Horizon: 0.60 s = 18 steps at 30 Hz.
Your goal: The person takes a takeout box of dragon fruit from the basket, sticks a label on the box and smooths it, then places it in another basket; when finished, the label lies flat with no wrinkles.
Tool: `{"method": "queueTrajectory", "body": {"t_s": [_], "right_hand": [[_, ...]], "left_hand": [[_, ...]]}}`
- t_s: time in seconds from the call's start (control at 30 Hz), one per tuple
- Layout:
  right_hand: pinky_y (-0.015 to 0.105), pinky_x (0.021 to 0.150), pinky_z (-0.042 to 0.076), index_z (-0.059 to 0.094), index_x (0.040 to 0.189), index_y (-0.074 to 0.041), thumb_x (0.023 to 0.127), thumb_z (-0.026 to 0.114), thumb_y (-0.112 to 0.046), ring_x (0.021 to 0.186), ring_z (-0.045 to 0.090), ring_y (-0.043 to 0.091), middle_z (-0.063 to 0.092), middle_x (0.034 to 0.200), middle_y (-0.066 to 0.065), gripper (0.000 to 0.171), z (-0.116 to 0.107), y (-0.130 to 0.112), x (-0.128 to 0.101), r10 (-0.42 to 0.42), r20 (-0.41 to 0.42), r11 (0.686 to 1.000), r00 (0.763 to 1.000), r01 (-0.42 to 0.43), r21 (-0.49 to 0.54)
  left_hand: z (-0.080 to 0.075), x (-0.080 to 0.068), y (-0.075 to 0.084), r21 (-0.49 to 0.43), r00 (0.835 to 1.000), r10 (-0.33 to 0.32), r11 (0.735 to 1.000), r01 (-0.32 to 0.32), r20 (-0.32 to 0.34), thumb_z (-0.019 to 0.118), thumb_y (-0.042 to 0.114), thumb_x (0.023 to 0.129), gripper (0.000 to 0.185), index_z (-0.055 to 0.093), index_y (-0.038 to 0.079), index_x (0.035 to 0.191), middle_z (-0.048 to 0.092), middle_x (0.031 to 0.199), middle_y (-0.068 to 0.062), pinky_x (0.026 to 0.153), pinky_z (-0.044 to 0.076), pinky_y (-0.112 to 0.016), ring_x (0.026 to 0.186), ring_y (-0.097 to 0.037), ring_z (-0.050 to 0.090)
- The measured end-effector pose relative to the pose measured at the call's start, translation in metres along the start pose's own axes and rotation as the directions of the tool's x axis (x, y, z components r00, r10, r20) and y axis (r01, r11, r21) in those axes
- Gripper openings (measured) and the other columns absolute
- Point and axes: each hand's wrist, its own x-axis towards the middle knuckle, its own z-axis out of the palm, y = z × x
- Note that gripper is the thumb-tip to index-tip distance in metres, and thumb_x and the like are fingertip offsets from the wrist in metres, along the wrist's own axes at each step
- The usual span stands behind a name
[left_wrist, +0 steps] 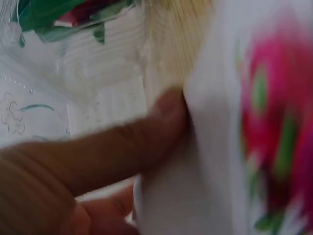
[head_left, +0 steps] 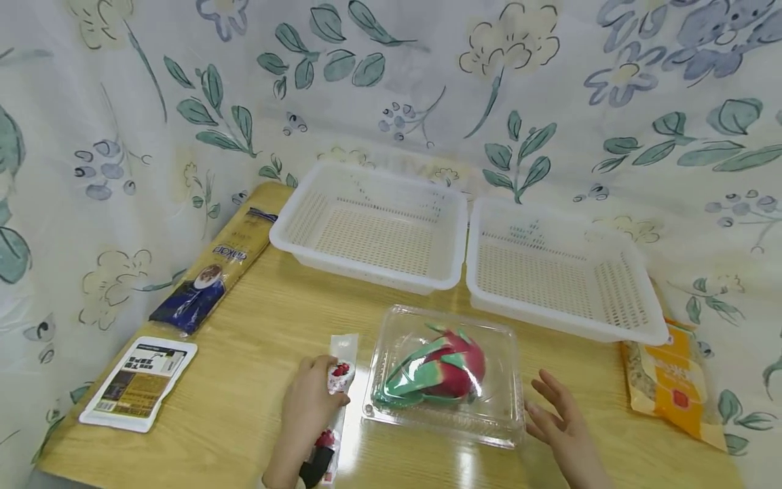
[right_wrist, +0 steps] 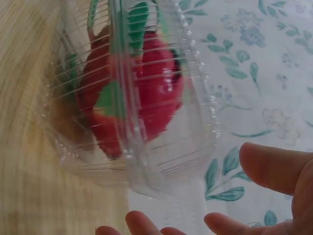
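Observation:
My left hand [head_left: 308, 401] grips a long narrow white packet [head_left: 341, 372] printed with red fruit, fingers over one edge and thumb over the other. Up close in the left wrist view, the thumb presses the side of this packet [left_wrist: 215, 147], whose pink and green print is blurred. Just right of it sits a clear plastic clamshell box [head_left: 501, 360], lid down, with a red and green dragon fruit [head_left: 455, 370] inside. Beside the box's right side is my right hand [head_left: 562, 421], fingers spread and holding nothing; the right wrist view shows a gap between the fingertips and the box [right_wrist: 195, 122].
Two white perforated baskets [head_left: 373, 267] stand side by side at the back. Along the left edge lie a gold and blue packet [head_left: 229, 268] and a flat white-edged pack [head_left: 137, 384]. An orange and yellow bag [head_left: 675, 380] is at right. Floral cloth [head_left: 427, 81] hangs behind the table.

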Motion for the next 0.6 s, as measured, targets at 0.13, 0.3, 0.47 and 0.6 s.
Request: {"method": "queueTrajectory", "body": {"t_s": [0.13, 0.3, 0.47, 0.6], "right_hand": [[0.023, 0.078, 0.058, 0.026, 0.147, -0.006, 0.103, 0.038, -0.005, 0.103, 0.056, -0.011, 0.040, 0.143, 0.008, 0.046, -0.003, -0.001, 0.008, -0.119, 0.029, 0.988, 0.992, 0.115, 0.098], [0.012, 0.081, 0.051, 0.036, 0.141, -0.020, 0.104, 0.038, -0.008, 0.111, 0.053, -0.010, 0.045, 0.132, -0.022, 0.039, -0.004, -0.023, 0.020, -0.203, -0.014, 0.970, 0.979, 0.203, 0.136], [0.012, 0.094, 0.046, 0.033, 0.146, -0.005, 0.103, 0.045, -0.014, 0.126, 0.041, -0.004, 0.040, 0.141, -0.013, 0.046, 0.021, -0.057, 0.021, -0.196, -0.033, 0.981, 0.980, 0.196, -0.003], [0.009, 0.099, 0.039, 0.039, 0.144, -0.005, 0.100, 0.049, -0.008, 0.133, 0.033, 0.001, 0.040, 0.145, -0.008, 0.045, 0.045, -0.086, 0.019, -0.284, 0.008, 0.957, 0.959, 0.284, -0.058]], "left_hand": [[-0.003, 0.004, -0.002, -0.124, 0.996, 0.087, 0.989, -0.086, 0.002, 0.083, -0.008, 0.057, 0.081, 0.055, 0.003, 0.132, 0.053, 0.123, -0.029, 0.065, 0.054, -0.038, 0.094, -0.037, 0.062], [-0.008, 0.007, 0.001, -0.270, 0.994, 0.110, 0.956, -0.112, -0.026, 0.078, -0.015, 0.061, 0.079, 0.055, 0.006, 0.134, 0.046, 0.136, -0.033, 0.071, 0.058, -0.039, 0.112, -0.050, 0.056], [-0.019, 0.006, 0.002, -0.398, 0.993, 0.108, 0.910, -0.115, -0.041, 0.077, -0.012, 0.067, 0.068, 0.060, 0.010, 0.129, 0.068, 0.102, -0.017, 0.058, 0.052, -0.026, 0.075, -0.020, 0.061], [-0.028, -0.007, 0.008, -0.439, 0.987, 0.148, 0.884, -0.162, -0.068, 0.074, -0.015, 0.067, 0.070, 0.058, 0.008, 0.131, 0.065, 0.105, -0.016, 0.059, 0.052, -0.020, 0.079, -0.018, 0.061]]}}
